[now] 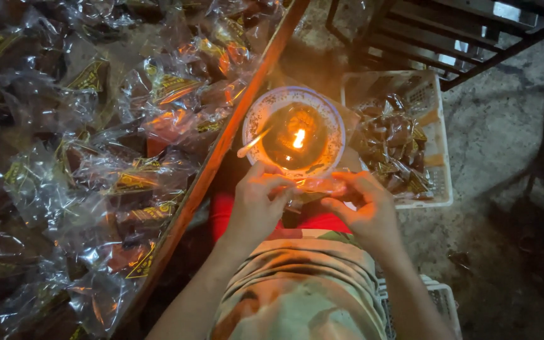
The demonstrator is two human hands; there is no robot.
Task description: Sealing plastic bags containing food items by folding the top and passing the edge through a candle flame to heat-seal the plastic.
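One head-worn camera looks steeply down, close over the lap; the bench (221, 151) fills nine o'clock, floor (498, 138) three o'clock.

A white bowl (294, 133) with a speckled rim is seen, dark liquid and a yellow-white flame (298, 138) within. Clear packets (96, 157) with yellow-and-black labels and dark brown contents are piled at nine o'clock. A white basket (439, 157) at three o'clock is filled with like packets. Red cloth (221, 211) and camouflage-patterned fabric (297, 289) are shown at six o'clock. The floor (492, 126) is grey.
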